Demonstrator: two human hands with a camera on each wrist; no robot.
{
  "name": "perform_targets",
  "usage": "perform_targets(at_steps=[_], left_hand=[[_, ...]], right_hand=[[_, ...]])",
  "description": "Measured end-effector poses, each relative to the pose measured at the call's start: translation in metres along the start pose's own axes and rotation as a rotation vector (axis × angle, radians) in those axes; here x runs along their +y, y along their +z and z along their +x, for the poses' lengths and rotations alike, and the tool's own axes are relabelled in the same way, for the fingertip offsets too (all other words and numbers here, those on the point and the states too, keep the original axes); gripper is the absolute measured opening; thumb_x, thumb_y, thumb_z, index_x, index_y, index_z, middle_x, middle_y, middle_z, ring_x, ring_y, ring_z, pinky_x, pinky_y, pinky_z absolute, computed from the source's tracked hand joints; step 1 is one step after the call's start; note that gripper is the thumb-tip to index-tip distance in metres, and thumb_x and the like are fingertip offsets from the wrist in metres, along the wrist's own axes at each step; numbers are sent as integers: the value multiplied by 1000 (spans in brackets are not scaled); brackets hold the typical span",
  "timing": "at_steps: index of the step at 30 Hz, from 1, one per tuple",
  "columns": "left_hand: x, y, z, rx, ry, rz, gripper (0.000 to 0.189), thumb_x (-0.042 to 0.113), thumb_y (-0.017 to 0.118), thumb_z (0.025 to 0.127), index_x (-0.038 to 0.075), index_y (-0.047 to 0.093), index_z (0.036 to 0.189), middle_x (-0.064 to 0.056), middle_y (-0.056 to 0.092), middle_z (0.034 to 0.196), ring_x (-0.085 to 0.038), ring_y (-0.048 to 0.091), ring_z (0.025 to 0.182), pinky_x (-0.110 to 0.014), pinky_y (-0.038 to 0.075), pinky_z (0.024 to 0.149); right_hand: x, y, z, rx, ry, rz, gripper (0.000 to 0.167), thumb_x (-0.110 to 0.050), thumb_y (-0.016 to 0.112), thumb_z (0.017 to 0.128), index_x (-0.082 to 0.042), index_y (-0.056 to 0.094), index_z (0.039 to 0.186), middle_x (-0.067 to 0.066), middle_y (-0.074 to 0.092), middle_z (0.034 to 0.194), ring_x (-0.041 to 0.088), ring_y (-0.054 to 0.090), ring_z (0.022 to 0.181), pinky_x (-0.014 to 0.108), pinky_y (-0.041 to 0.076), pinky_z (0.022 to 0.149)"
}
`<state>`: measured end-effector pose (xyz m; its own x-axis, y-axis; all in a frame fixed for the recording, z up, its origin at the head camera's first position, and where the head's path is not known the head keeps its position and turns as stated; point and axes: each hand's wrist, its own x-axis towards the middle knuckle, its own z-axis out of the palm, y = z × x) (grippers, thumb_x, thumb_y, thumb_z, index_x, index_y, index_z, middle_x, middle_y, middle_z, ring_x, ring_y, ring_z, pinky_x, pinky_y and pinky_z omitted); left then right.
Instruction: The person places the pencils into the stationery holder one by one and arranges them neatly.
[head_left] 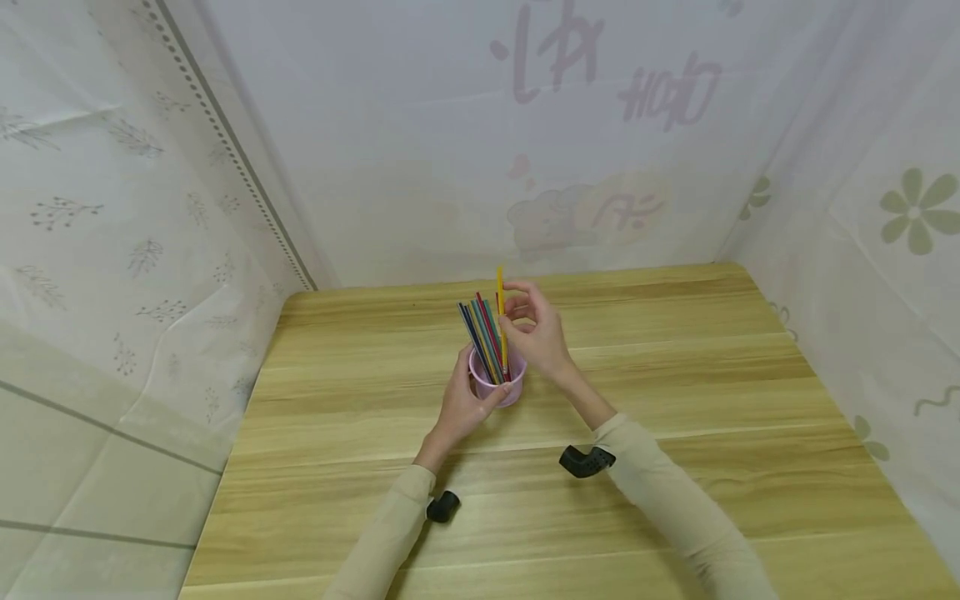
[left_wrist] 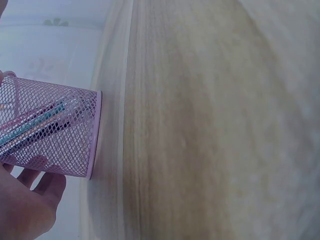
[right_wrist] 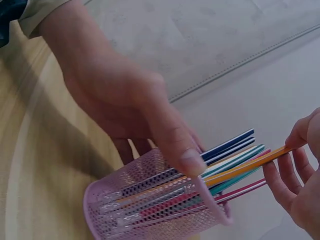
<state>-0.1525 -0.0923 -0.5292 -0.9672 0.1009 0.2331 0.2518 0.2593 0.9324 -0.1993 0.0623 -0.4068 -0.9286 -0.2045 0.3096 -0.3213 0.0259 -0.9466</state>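
A pink mesh pen cup (head_left: 498, 395) stands on the wooden table, holding several pencils (head_left: 483, 333) in dark blue, teal, red and yellow that lean to one side. My left hand (head_left: 463, 404) grips the cup from its left, the thumb (right_wrist: 192, 162) lying over the rim. Between thumb and fingers my right hand (head_left: 538, 333) pinches a yellow pencil (head_left: 500, 287), nearly upright, its lower end within the cup's mouth. In the left wrist view, the cup (left_wrist: 55, 127) shows pencils through its mesh and left-hand fingers beneath it.
The wooden table (head_left: 675, 367) reaches back to a pale printed curtain (head_left: 420, 167). Similar curtains hang at the left (head_left: 135, 208) and right (head_left: 862, 250). Black wrist devices (head_left: 587, 461) sit by both beige sleeves (head_left: 675, 500).
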Motion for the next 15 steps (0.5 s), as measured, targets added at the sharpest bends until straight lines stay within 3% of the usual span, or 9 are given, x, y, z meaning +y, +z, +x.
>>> perform_targets(at_steps=[5,15], left_hand=[[-2,1,0,0,5,-16,89,8,79,86,7,26,158,-24,48,147,-42,53,130,-61,47,104],[-3,-1,0,-23,-9,8,90,22,81,86,21,27,158,-11,50,146,-29,55,129,-48,50,104]], right_hand=[[-3,3,-8,-38,-7,-45,46,16,60,88,10,50,133,36,58,103,42,64,89,25,59,72],[6,4,-16,-69,63,-89,44,14,61,90,8,53,132,34,60,105,40,63,92,26,59,75]])
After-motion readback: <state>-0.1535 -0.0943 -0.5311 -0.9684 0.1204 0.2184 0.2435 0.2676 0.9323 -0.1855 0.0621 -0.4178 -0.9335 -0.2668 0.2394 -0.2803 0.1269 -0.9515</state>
